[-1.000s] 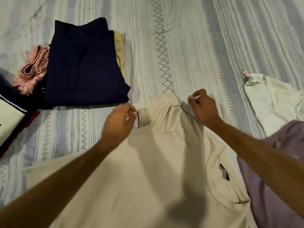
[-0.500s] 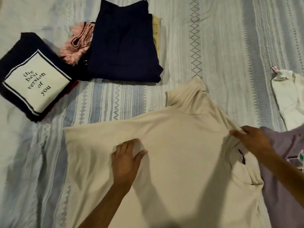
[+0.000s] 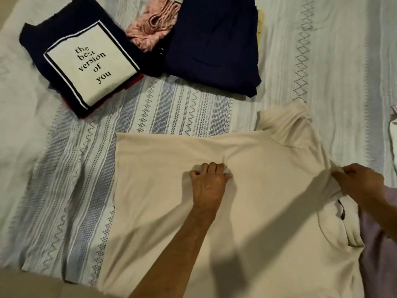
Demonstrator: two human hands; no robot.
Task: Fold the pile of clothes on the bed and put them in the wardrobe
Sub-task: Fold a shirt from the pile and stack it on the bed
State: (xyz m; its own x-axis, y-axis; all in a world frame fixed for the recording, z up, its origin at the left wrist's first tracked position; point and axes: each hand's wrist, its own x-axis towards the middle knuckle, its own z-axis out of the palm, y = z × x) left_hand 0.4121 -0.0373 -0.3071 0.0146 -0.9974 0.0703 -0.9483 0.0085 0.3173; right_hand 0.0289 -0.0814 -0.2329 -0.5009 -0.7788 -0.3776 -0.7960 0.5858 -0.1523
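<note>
Up at the head of the striped bedspread sit the finished pieces: a folded dark top with a white printed panel, a crumpled pink garment beside it, and a folded navy piece just right of that. A lilac garment lies under the right edge of the cream shirt, which is spread flat in the middle of the bed. The left hand bunches its fingers into the shirt's cloth near the chest, gathering a small fold. The right hand pinches the fabric at the shoulder seam.
</note>
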